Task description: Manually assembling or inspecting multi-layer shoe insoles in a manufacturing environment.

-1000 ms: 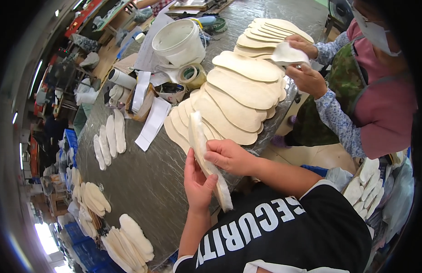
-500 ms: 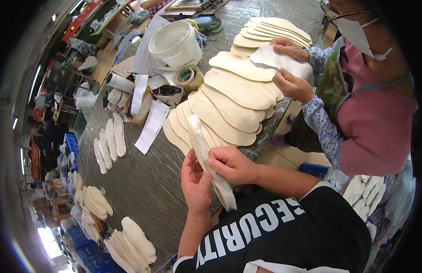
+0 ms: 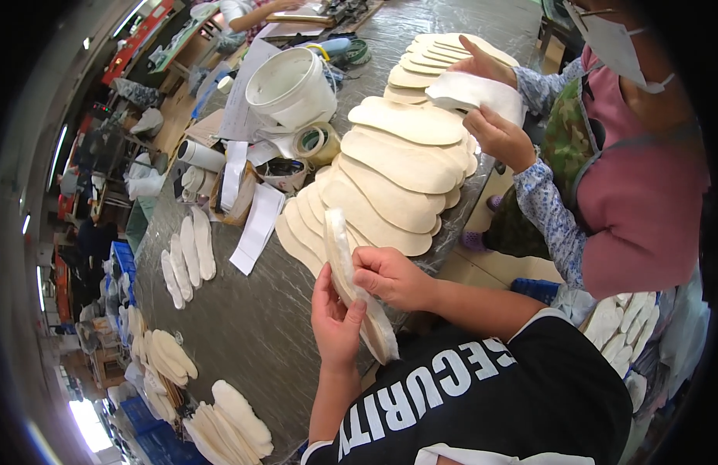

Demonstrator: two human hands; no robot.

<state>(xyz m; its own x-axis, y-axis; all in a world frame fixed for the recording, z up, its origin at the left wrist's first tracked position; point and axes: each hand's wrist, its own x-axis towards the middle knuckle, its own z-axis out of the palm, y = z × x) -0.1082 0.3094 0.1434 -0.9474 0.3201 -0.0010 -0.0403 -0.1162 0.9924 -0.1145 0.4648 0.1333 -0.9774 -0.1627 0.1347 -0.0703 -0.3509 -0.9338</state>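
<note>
A cream insole with a fluffy white side (image 3: 337, 240) stands on its edge between my hands, its far end over a fanned pile of insoles. Low along its left face, my left hand (image 3: 339, 319) has the thumb and fingers closed on it. My right hand (image 3: 394, 277) pinches its fluffy side near the middle. The large cream insole pile (image 3: 390, 190) spreads across the table just beyond. On the right, a co-worker's near hand (image 3: 502, 139) holds another white fleecy insole (image 3: 476, 91); the other hand (image 3: 489, 63) has its fingers stretched out above it.
A white bucket (image 3: 290, 89) stands at the back, beside tape rolls (image 3: 316, 143) and a white paper strip (image 3: 258, 229). Narrow insoles (image 3: 190, 248) lie in a row at left. More insoles (image 3: 239, 422) sit at the near-left table edge. Blue crates (image 3: 161, 442) are below.
The insole in my hands has tilted slightly, showing more of its cream face, and both hands keep hold. The co-worker's far hand has lifted from their insole and spread its fingers.
</note>
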